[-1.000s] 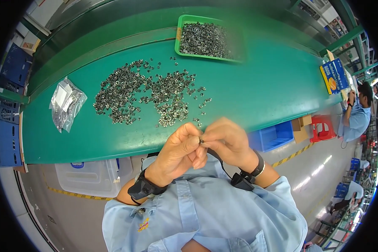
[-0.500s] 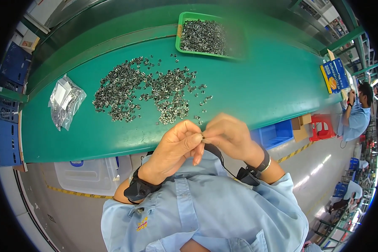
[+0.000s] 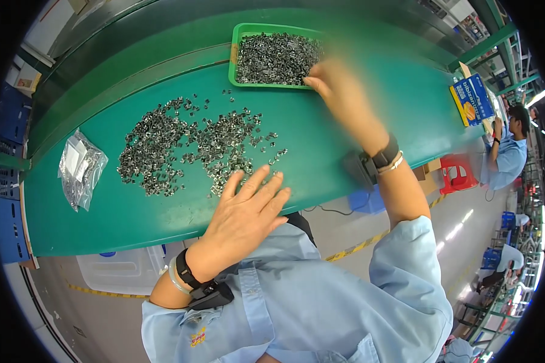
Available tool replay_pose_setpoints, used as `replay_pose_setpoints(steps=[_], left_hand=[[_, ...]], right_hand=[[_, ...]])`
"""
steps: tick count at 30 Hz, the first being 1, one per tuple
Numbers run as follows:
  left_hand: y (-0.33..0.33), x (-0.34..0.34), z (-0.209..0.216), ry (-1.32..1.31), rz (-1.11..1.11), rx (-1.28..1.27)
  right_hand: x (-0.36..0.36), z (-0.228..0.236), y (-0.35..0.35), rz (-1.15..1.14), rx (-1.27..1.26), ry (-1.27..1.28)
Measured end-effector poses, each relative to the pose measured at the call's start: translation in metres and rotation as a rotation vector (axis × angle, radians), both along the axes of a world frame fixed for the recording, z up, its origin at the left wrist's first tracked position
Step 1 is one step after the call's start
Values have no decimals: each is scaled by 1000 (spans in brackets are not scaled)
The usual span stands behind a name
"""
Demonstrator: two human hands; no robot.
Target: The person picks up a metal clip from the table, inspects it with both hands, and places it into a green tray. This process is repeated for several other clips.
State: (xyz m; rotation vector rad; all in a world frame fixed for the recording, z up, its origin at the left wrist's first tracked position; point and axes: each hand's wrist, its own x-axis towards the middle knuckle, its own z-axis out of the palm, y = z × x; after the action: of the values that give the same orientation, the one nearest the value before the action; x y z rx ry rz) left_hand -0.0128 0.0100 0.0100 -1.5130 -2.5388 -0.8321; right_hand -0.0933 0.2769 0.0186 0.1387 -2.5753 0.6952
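My left hand (image 3: 242,215) lies palm down with its fingers spread, the fingertips touching the near edge of a loose pile of small metal parts (image 3: 224,142) on the green table. Beside that pile, to the left, is a bigger heap of the same small dark, shiny metal parts (image 3: 151,148). Reaching far forward, my right hand (image 3: 342,91) is over the right end of a green tray (image 3: 233,63), its thumb close to the tray's near rim. Motion smears its fingers, so whether they hold a part cannot be made out. Many similar parts fill the tray.
A clear plastic bag of parts (image 3: 82,169) lies at the table's left. Blue-and-yellow box (image 3: 471,100) stands at the far right end, near a co-worker in a blue shirt (image 3: 507,157). Below the front edge are a clear plastic bin (image 3: 118,272) and a red stool (image 3: 457,173).
My hands have parted from a small piece pinched between them. The right went forward to the tray; the left moved left and opened flat over the pile's near edge. The view shifted slightly.
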Motion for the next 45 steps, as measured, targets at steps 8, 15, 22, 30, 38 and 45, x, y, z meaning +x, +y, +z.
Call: replay_pose_setpoints(steps=[8, 15, 22, 30, 38, 45], left_hand=[[4, -21, 4, 89, 188, -200], [-2, -21, 3, -78, 186, 160], [-3, -8, 7, -904, 218, 509], [-21, -2, -7, -1451, 143, 831], [-30, -1, -9, -1553, 117, 853], [-25, 2, -9, -1536, 74, 905]], right_hand=[[48, -7, -27, 537, 48, -202], [62, -11, -33, 493, -113, -163], [90, 1, -81, 431, -151, 82], [100, -8, -106, 492, -82, 132], [106, -3, -113, 468, -143, 125], [110, -3, -112, 449, -205, 147]])
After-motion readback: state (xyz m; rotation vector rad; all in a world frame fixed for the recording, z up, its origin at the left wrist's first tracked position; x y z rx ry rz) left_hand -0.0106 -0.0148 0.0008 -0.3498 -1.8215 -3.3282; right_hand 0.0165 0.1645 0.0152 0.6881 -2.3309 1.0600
